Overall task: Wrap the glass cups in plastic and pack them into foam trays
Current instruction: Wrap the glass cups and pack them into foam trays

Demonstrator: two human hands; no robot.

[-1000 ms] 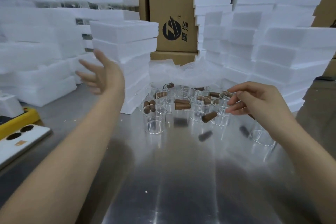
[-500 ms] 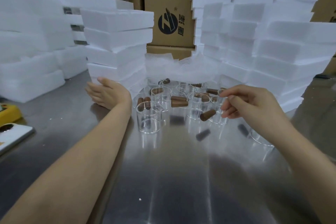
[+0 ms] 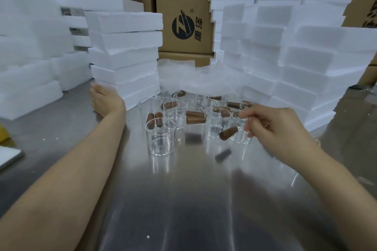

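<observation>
A steel table carries everything. Cardboard boxes stand along its far edge. White foam trays rise in stacks toward the far left and far right corners, with a central stack just left of the middle. A crumpled plastic sheet lies at the far middle, between the stacks. In front of it stand the clear glass cups, upright and close together, each with a brown handle.

The left hand rests at the foot of the central stack, its fingers hidden against the foam, so their spread cannot be told. The right hand has curled fingers pinched on the rim of the rightmost cup.
</observation>
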